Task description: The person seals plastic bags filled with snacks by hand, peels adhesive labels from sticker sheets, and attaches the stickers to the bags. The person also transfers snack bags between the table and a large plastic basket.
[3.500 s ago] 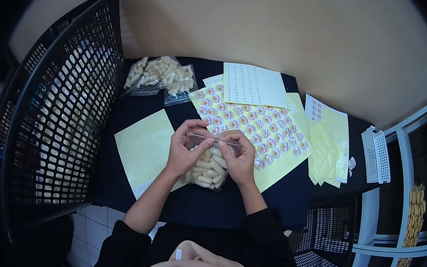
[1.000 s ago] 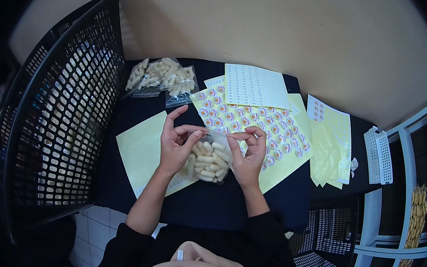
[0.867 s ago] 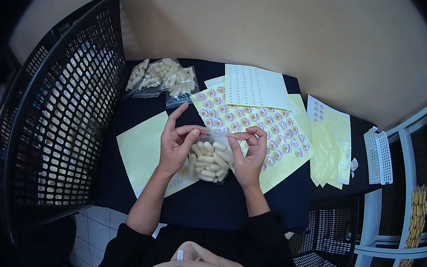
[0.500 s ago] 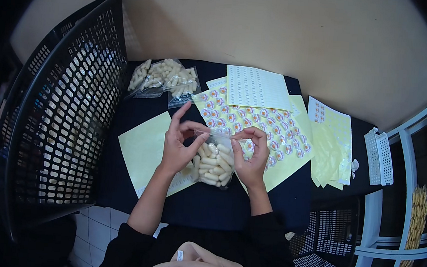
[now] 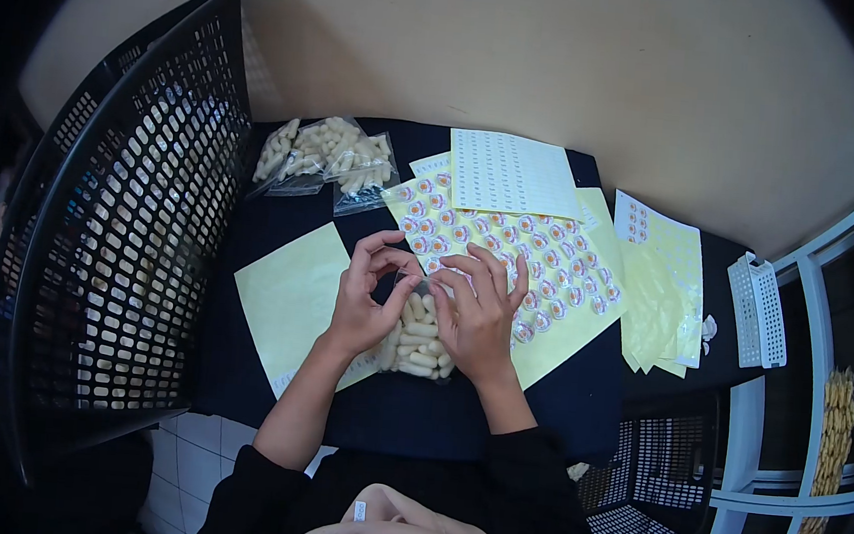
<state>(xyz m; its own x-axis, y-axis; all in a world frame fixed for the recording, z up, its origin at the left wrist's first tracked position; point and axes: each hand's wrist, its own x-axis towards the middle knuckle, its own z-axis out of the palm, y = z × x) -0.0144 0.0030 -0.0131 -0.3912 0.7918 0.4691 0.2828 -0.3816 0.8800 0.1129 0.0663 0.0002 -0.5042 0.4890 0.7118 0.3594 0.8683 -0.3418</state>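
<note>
A clear plastic bag [image 5: 419, 342] full of pale, finger-shaped pieces lies on the dark cloth in front of me. My left hand [image 5: 372, 298] pinches the top left of the bag between thumb and fingers. At the bag's top right, my right hand [image 5: 473, 316] has its thumb and index finger closed on the edge, the other fingers bent above. Beneath and beside the hands are a yellow sheet with rows of round stickers [image 5: 572, 278] and a plain yellow sheet [image 5: 295, 292].
Several filled bags [image 5: 330, 159] lie at the back left, near a tall black basket [image 5: 134, 234]. A printed white sheet [image 5: 515, 174] rests at the back. On the right are more yellow sheets [image 5: 660, 305], a small white basket [image 5: 760, 311] and a lower black basket [image 5: 651, 485].
My right hand has moved left along the bag's top edge, closer to my left hand, and its fingers now arch over it. My left fingers have curled in more.
</note>
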